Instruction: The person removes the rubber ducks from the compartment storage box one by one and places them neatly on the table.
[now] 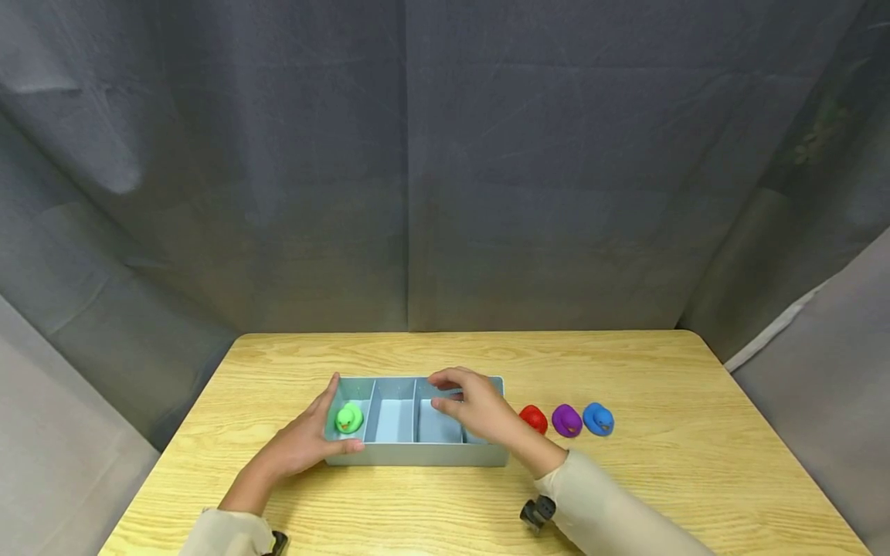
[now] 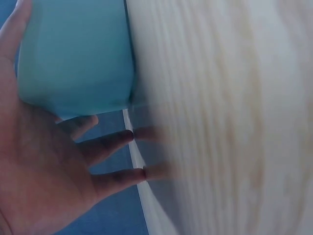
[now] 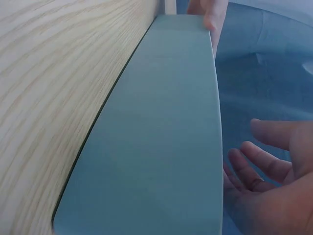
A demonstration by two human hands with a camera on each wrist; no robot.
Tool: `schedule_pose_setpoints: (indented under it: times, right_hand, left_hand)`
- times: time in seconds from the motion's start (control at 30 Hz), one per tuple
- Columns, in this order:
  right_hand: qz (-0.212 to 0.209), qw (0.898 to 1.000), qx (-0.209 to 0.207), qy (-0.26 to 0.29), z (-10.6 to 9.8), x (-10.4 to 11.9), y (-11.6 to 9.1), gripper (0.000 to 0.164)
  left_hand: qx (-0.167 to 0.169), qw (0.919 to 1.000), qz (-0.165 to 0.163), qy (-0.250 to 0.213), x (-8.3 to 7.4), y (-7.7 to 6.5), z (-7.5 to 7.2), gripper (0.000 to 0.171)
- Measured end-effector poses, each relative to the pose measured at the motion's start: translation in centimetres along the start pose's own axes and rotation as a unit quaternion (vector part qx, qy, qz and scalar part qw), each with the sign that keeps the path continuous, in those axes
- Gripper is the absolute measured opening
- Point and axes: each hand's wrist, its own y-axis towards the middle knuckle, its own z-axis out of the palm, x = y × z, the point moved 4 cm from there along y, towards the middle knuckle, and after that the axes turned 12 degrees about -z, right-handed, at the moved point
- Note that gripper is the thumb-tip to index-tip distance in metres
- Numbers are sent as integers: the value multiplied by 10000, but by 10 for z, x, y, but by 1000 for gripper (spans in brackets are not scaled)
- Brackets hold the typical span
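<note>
A long grey-blue divided box (image 1: 445, 454) stands on the table, its compartments in a row. A green rubber duck (image 1: 348, 418) sits in the leftmost compartment. My left hand (image 1: 302, 442) holds the box's left end, thumb on the front wall and fingers along the side. In the left wrist view, the left hand (image 2: 44, 166) spreads around the end of the box (image 2: 76, 54). My right hand (image 1: 480, 403) hovers over the right-hand compartments, thumb and fingers apart with nothing between them. Behind its wrist, a red rubber duck (image 1: 533, 418) is partly hidden.
To the right of the red duck, a purple rubber duck (image 1: 567, 421) and a blue rubber duck (image 1: 599, 418) stand in line on the wooden table (image 1: 647, 479). Grey curtains (image 1: 487, 193) hang behind the table's far edge.
</note>
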Motion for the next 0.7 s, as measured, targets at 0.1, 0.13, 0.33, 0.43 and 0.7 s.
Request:
schedule_pose_setpoints:
  times: [0.1,0.13,0.33,0.43,0.7]
  right_hand:
    - [31,10000,90,-14,9,2,6,34]
    - [25,9999,119,-22,12,3,8,33]
    - [4,9996,268,57,32,9,23,32]
    - [9,9994,347,57,41,11,29,32]
    - [153,9987,484,-96,60,13,46,34]
  left_hand:
    - [17,9999,-38,-111,0,0,0,130]
    - [22,9999,-59,-148,0,0,1,131]
    - [75,9994,-133,-319,2,2,2,131]
    - [101,9992,-126,-360,2,2,2,131]
    - [162,9993,-88,-332,0,1,1,130]
